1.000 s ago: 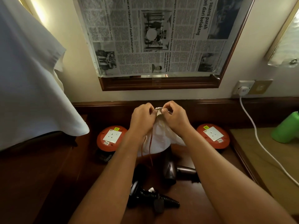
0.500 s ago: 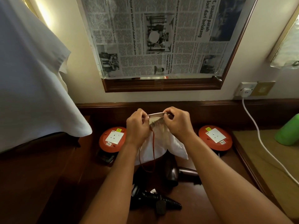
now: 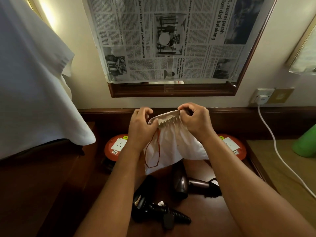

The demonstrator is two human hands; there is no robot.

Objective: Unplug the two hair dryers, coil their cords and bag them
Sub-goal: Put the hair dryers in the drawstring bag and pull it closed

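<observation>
Both forearms reach forward, the left hand [image 3: 140, 127] and right hand [image 3: 195, 119] raised, fingers curled, pinching the gathered mouth of the cloth bag [image 3: 172, 146]. Below it, two hair dryers [image 3: 181, 184] [image 3: 147, 208] lie on the wooden desk [image 3: 210, 218].

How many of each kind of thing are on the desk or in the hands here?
Hair dryers: 2, a black one and a brown one
Orange socket reels: 2
White bags: 1, gripped by the left hand and right hand
Total: 5
</observation>
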